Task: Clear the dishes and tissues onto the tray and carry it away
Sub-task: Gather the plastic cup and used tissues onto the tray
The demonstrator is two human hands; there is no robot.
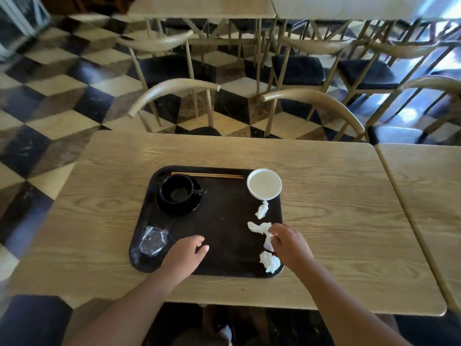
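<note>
Looking down from the head camera, a dark tray (224,245) sat on a pale wooden tabletop (336,196), and everything to be cleared lay on it. A black cup (178,189) stood upright on a black saucer (174,208) in the tray's far left part, and a pair of chopsticks (207,175) lay along the far rim just behind it. A white bowl (264,183) stood at the far right corner, its edge reaching over the tray's rim. A crumpled clear plastic wrapper (152,240) lay in the near left corner.

Three crumpled white tissues ran down the tray's right side: one (261,211) just below the bowl, a second (260,231) in the middle, and a third (269,262) at the near right corner.

The right hand (289,243) was at the middle tissue, its grip narrow, fingertips pinched on the paper. The left hand (185,255) was over the near left part of the tray, beside the wrapper, its grip loosely curled and holding nothing; whether it touched the tray could not be told.

Wooden chairs (174,96) with dark seats stood beyond the tabletop on a chequered floor (50,96).
</note>
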